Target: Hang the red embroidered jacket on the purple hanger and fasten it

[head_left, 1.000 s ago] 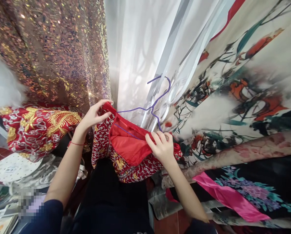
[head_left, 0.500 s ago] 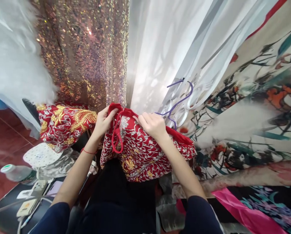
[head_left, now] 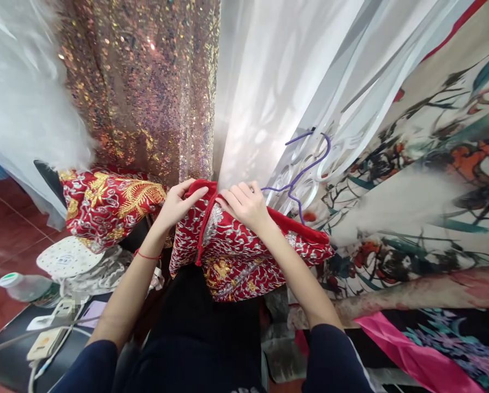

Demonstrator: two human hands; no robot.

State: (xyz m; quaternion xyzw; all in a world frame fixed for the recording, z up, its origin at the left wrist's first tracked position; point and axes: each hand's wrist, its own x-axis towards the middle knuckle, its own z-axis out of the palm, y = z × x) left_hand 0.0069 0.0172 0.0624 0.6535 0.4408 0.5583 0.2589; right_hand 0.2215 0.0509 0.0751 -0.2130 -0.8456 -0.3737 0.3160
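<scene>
A red embroidered garment (head_left: 244,256) with silver and gold stitching lies across my lap, its plain red edge turned up. My left hand (head_left: 181,203) grips that edge at the left, thumb on top and fingers behind. Just right of it, my right hand (head_left: 244,204) is closed on the same edge near a red cord (head_left: 206,224) that hangs down the front. A purple hanger (head_left: 296,180) sticks out behind the cloth, beside my right hand; its lower part is hidden by the garment.
More red and gold embroidered cloth (head_left: 109,207) rests at left. On a black seat lie a power strip (head_left: 46,343), cables, a plastic bottle (head_left: 25,286) and white dotted fabric (head_left: 70,256). Sequined cloth (head_left: 146,82), white curtains (head_left: 261,82) and floral fabric (head_left: 392,240) hang around.
My hands have drawn closer together along the red edge, the left shifting slightly right and the right slightly left. The looped cord now hangs straighter and narrower.
</scene>
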